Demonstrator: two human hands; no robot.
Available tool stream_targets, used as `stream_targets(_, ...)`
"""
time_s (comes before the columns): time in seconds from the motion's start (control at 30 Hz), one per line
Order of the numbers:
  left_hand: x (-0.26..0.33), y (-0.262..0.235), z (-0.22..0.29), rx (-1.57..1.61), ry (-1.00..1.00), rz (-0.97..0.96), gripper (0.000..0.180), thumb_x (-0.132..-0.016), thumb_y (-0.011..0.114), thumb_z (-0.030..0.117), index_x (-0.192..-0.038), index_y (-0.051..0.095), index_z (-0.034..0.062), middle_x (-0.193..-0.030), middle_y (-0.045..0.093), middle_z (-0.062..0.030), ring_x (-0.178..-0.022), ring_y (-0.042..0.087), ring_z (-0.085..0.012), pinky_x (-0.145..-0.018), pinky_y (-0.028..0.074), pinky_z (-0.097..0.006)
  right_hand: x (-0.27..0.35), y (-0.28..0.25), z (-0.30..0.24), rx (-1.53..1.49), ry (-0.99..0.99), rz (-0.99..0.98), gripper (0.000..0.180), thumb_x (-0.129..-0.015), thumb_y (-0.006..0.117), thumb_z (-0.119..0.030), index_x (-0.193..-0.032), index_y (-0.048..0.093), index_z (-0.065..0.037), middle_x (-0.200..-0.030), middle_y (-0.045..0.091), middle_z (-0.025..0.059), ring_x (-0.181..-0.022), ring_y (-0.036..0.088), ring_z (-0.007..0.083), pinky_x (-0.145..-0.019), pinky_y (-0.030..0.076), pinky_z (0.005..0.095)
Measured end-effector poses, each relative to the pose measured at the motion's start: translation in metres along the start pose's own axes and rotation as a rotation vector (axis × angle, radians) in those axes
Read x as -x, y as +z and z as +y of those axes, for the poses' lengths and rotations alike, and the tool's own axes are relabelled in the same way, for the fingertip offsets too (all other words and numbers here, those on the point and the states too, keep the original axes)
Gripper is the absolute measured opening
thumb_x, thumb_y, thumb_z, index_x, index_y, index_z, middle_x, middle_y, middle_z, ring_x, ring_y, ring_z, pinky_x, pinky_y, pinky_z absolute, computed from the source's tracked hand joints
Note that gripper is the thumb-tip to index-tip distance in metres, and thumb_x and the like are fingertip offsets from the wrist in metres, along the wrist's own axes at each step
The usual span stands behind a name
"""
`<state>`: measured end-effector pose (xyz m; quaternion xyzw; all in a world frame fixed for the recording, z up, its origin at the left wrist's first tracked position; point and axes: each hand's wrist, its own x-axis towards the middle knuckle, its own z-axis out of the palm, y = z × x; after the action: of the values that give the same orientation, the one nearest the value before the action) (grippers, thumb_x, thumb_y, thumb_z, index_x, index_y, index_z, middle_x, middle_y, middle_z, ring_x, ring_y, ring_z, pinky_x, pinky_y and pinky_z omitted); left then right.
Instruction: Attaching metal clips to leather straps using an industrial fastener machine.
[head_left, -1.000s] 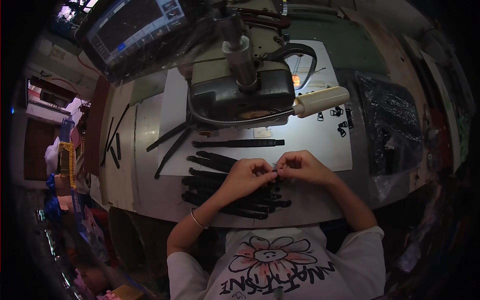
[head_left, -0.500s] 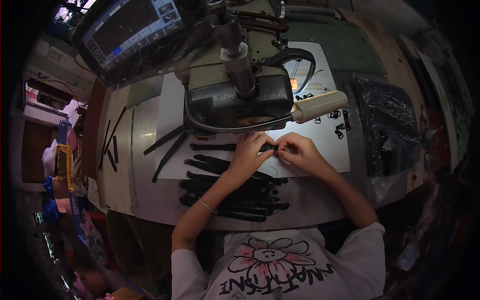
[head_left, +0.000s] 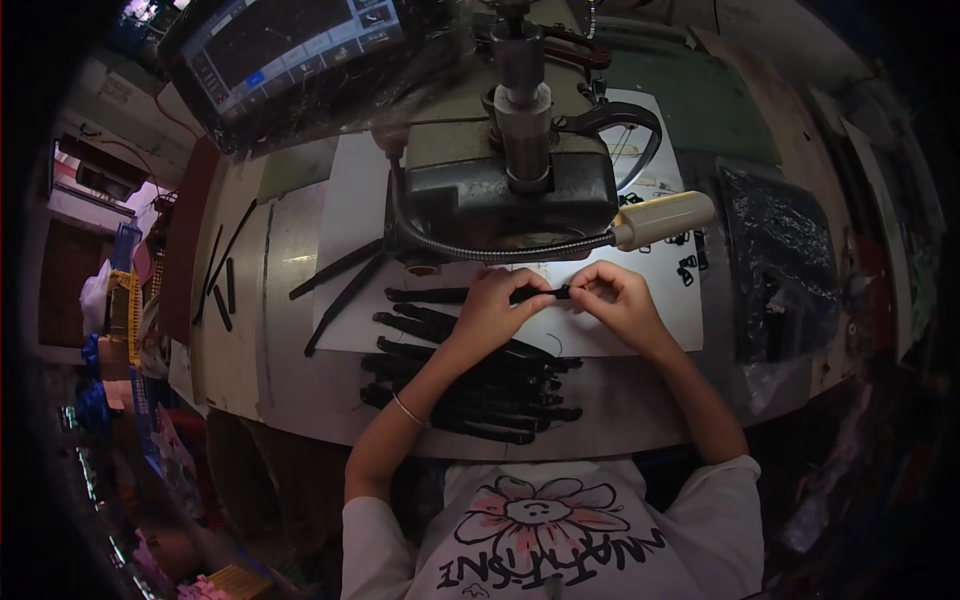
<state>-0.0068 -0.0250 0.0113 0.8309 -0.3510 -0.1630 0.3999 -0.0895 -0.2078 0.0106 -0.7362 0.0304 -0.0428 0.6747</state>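
Note:
A black strap (head_left: 430, 296) lies crosswise under the sewing machine's head, its right end between my two hands. My left hand (head_left: 497, 303) is closed, pinching the strap between thumb and fingers. My right hand (head_left: 618, 303) pinches the strap's right tip, thumb and forefinger together; a small dark piece there is too small to make out. Just below my left hand and wrist, a pile of similar black straps (head_left: 470, 392) is spread on the table, partly hidden by my left forearm.
The sewing machine head (head_left: 510, 195) overhangs my hands, with a white lamp (head_left: 668, 220) at its right. Small black buckles (head_left: 687, 270) lie farther right, beside a black plastic bag (head_left: 780, 265). More black strips (head_left: 228, 290) lie at the left. A screen (head_left: 290, 50) stands upper left.
My fingertips have drawn slightly apart, the right hand shifting a little to the right along the strap's end. The view has shifted, so the machine head appears farther right.

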Motion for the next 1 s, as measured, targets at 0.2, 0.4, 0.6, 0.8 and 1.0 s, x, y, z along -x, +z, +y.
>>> stream_targets(0.2,0.001,0.010,0.001,0.038,0.082,0.257,0.018,-0.075,0.069,0.027,-0.080,0.066,0.0099,-0.079,0.065,-0.0002,-0.079,0.057,-0.0157,-0.084,0.031,-0.030,0.010,0.007,-0.006,0.241,-0.059,0.262,0.007,-0.078,0.063,-0.003,-0.078,0.057,-0.001,-0.061,0.055,-0.0012,-0.054,0.051,0.0029,-0.049,0.042,0.0181)
stream_targets(0.4,0.001,0.013,0.001,-0.008,0.102,0.252,0.016,-0.075,0.068,0.026,-0.079,0.066,0.0113,-0.079,0.065,0.0017,-0.079,0.056,-0.0149,-0.087,0.029,-0.032,0.011,0.025,-0.006,0.440,-0.219,0.336,0.013,-0.074,0.066,-0.003,-0.073,0.053,-0.001,-0.060,0.054,0.0059,-0.051,0.053,0.0117,-0.049,0.044,0.0238)
stream_targets(0.6,0.005,0.014,0.007,-0.071,0.177,0.244,0.012,-0.074,0.067,0.023,-0.076,0.065,0.0118,-0.078,0.063,0.0017,-0.078,0.056,-0.0162,-0.088,0.027,-0.034,0.011,0.029,0.003,0.571,-0.362,0.321,0.012,-0.072,0.064,-0.003,-0.075,0.053,-0.001,-0.065,0.055,0.0106,-0.055,0.056,0.0226,-0.051,0.045,0.0311)
stream_targets(0.8,0.006,0.017,0.008,-0.124,0.184,0.290,0.009,-0.076,0.065,0.022,-0.079,0.065,0.0131,-0.079,0.062,0.0015,-0.080,0.056,-0.0173,-0.088,0.026,-0.036,0.010,0.029,0.001,0.590,-0.431,0.266,0.011,-0.072,0.063,-0.002,-0.079,0.055,0.000,-0.068,0.055,0.0118,-0.056,0.056,0.0234,-0.052,0.045,0.0315)
stream_targets(1.0,0.006,0.010,0.006,-0.106,0.120,0.263,0.012,-0.078,0.064,0.024,-0.082,0.065,0.0133,-0.082,0.064,0.0011,-0.083,0.057,-0.0172,-0.088,0.026,-0.036,0.009,0.026,0.001,0.429,-0.279,0.304,0.011,-0.075,0.064,-0.002,-0.080,0.056,0.000,-0.066,0.055,0.0084,-0.054,0.055,0.0150,-0.049,0.045,0.0256)
